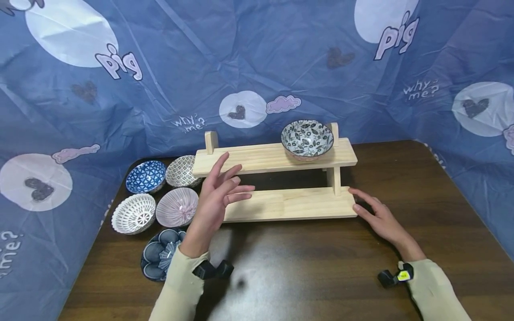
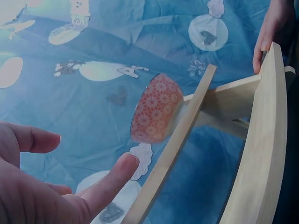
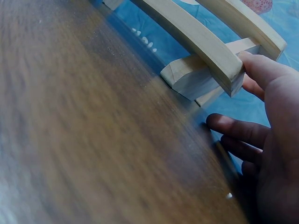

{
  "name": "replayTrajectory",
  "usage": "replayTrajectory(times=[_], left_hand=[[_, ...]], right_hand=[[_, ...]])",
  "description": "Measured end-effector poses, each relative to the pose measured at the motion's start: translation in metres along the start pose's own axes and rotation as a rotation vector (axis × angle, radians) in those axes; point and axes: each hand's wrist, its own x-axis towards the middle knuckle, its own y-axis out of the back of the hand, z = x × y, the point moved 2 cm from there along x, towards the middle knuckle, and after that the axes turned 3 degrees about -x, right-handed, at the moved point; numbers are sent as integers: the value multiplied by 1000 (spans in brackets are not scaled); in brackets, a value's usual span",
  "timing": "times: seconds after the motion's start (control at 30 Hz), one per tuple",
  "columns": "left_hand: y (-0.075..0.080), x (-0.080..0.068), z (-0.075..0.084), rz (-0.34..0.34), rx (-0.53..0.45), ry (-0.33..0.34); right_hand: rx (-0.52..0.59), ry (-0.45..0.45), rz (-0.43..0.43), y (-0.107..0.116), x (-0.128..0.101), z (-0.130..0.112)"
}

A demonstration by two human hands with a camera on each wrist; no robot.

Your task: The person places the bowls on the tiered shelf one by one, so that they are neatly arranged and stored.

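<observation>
While beside shelf (image 1: 289,203): spread fingers (image 1: 363,196).

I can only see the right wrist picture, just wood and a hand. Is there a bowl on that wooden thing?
Observer: Yes, one flowery bowl sits on the top shelf.
Operator: Are there more bowls?
Observer: Five more stand on the table, left of the shelf.
Operator: What's the other hand doing?
Observer: The left hand is open with spread fingers, holding nothing, in front of the shelf's left end.
</observation>
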Motion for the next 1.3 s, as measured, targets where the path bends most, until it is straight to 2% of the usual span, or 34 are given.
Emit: replayTrajectory(times=[0.3,0.7,1.3], left_hand=[[19,-11,1,18,24,-21],[42,-34,5,96,97,1],[83,-60,9,147,160,-72]], right_hand=[[3,-3,-5,1,-1,-1],[-1,-21,-11,2,0,-2],[17,-42,-27,2,-1,-3]])
